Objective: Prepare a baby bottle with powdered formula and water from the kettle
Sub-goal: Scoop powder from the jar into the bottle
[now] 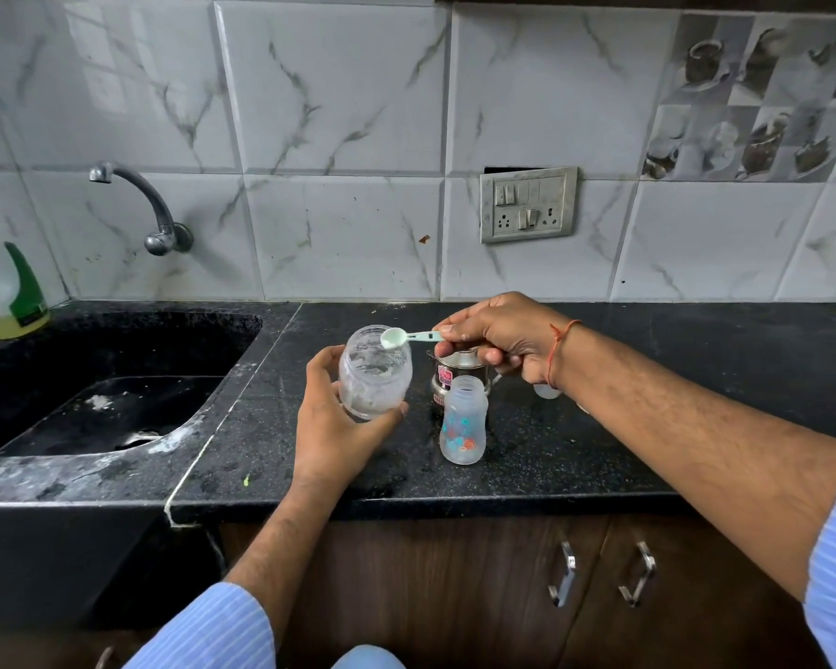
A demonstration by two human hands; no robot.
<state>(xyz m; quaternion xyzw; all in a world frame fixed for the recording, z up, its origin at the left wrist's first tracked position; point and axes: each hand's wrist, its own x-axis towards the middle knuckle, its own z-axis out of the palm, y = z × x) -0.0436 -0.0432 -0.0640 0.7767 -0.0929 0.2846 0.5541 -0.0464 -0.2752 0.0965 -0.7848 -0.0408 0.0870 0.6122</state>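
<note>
While the left hand [331,427] grips a clear glass jar [375,371] from below and behind, fingers curled round its lower body and thumb at its right side, the jar is held tilted above the counter [575,456], lifted off its surface near the sink-side seam. White powder clings in streaks and clumps to the jar's inner wall, and its mouth is open. The right hand [498,338] pinches the handle of a small pale-green scoop [409,337] between thumb and fingertips; the scoop's round bowl sits at the jar's rim, heaped with white powder.

Just beside the jar, nearer the counter's front edge, the baby bottle [463,422] stands upright with no teat or cap, its neck open. It is frosted, translucent plastic with a waisted body and red and blue printed figures on its lower half; whether anything lies inside cannot be told. Behind it, touching or nearly so, is a small steel kettle [454,374] with a pink label, partly hidden under the right hand.
</note>
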